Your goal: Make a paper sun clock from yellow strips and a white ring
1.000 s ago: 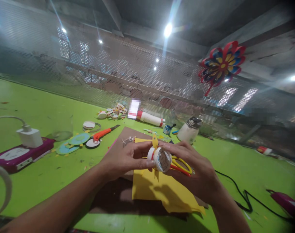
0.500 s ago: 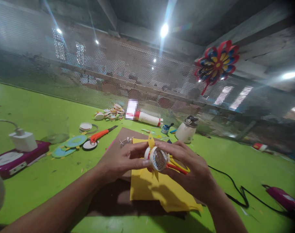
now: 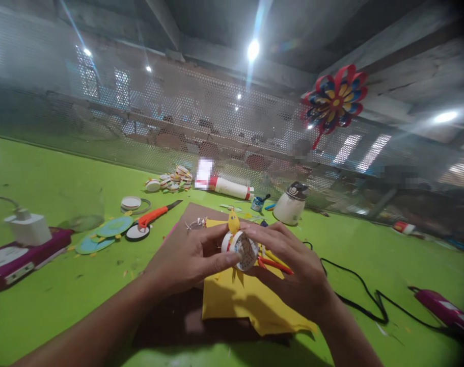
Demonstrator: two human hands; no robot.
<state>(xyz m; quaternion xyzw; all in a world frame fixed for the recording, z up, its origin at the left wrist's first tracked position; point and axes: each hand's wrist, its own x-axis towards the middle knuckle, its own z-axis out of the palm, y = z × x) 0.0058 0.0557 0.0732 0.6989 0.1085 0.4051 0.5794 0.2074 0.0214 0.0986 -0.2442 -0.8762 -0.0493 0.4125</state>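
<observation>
Held up over the table is a small round paper turtle [image 3: 246,251], with white sides, a red band and a yellow pointed head on top. My left hand [image 3: 191,255] grips it from the left, the thumb now lying across its patterned round face. Fingertips of my right hand [image 3: 298,270] are closed on its upper right edge. Red and yellow handles [image 3: 274,264] show between my right thumb and fingers; whether that hand holds them or they lie behind it, I cannot tell. Yellow paper [image 3: 232,300] is underneath, on a dark brown sheet [image 3: 170,321].
To the left lie an orange-handled knife [image 3: 153,217], blue-green paper discs [image 3: 113,227], a clear glass [image 3: 82,209] and a purple power strip [image 3: 59,239]. Farther back are a pile of small round crafts [image 3: 178,177], a white roll [image 3: 232,188], a blue jar [image 3: 257,204] and a white bottle [image 3: 289,206].
My left thumb has slid right onto the turtle's round face. The yellow head has turned slightly, showing small dark dots. The whole view has shifted a little.
</observation>
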